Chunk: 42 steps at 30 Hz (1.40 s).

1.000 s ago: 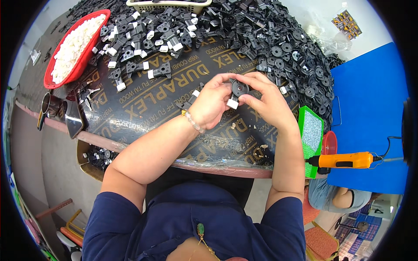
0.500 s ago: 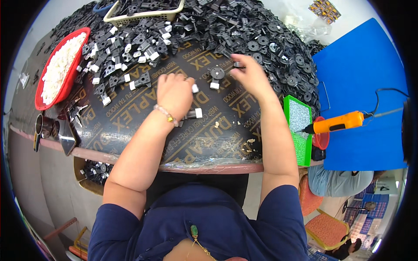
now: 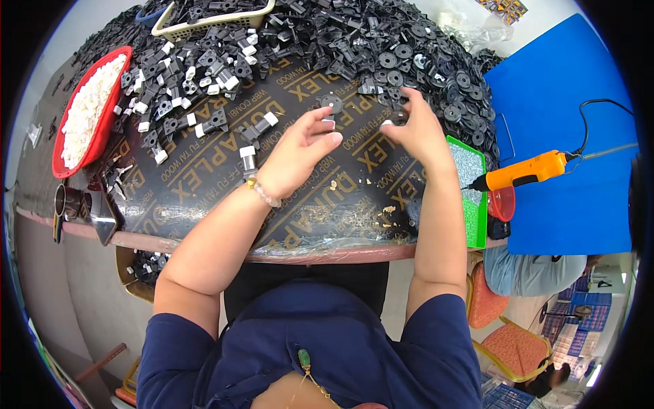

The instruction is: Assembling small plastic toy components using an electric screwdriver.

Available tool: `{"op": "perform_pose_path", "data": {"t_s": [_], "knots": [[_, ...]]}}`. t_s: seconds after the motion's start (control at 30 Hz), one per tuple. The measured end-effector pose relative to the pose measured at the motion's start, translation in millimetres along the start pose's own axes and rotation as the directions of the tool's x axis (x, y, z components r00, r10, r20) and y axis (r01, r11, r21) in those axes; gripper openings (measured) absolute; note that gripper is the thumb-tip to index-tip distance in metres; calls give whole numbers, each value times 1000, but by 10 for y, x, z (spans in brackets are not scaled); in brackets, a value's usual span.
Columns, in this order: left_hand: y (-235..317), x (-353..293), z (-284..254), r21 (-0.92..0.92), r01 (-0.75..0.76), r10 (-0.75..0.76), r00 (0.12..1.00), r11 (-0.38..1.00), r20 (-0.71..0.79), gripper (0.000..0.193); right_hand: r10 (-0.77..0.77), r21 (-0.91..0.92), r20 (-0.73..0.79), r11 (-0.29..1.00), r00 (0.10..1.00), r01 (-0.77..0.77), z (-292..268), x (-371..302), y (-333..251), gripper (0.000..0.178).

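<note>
1. The person's two hands are apart above a dark printed tabletop (image 3: 303, 221).
2. Left hand (image 3: 294, 158): thumb and fingers spread, empty, its fingertips near a black round piece (image 3: 332, 103) lying on the tabletop; contact is unclear.
3. Right hand (image 3: 424, 133): thumb and fingers curve around a dark part (image 3: 400, 117); whether gripped, I cannot tell.
4. The step in hand looks like gathering parts; the next move seems to call for a careful fingertip pinch.
5. Left of the left hand: two white-capped black pieces (image 3: 259, 127).
6. Beyond: a heap of black parts (image 3: 388, 60).
7. Farther left: a red basket (image 3: 109, 112); right: an orange power tool (image 3: 528, 172).
</note>
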<state>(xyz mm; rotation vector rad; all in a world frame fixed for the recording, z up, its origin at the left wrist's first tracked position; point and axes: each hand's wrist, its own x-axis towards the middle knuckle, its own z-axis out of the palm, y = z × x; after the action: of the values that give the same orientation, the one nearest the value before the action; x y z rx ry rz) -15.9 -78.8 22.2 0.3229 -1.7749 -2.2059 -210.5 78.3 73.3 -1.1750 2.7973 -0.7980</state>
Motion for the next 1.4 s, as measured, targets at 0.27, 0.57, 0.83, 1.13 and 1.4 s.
{"op": "perform_pose_path", "data": {"t_s": [0.27,0.57,0.83,1.13,1.4], "knots": [[-90,-107,165,-472,402,-231,896,785,379,50,-276,424,163,887,947,185,-188,-870,-383,71],[6,-100,210,-464,362,-254,926,809,279,51,-6,-242,151,969,989,43,-355,-1481,392,24],[-40,-62,118,-399,371,-281,922,839,265,42,-120,-504,-10,858,993,99,-179,-445,698,37],[-61,-1,7,-424,354,-298,934,833,196,31,-122,-542,147,820,982,183,89,336,1287,26],[-60,-5,10,-483,315,-284,949,817,139,27,-203,-110,159,969,966,222,101,-93,669,39]]}}
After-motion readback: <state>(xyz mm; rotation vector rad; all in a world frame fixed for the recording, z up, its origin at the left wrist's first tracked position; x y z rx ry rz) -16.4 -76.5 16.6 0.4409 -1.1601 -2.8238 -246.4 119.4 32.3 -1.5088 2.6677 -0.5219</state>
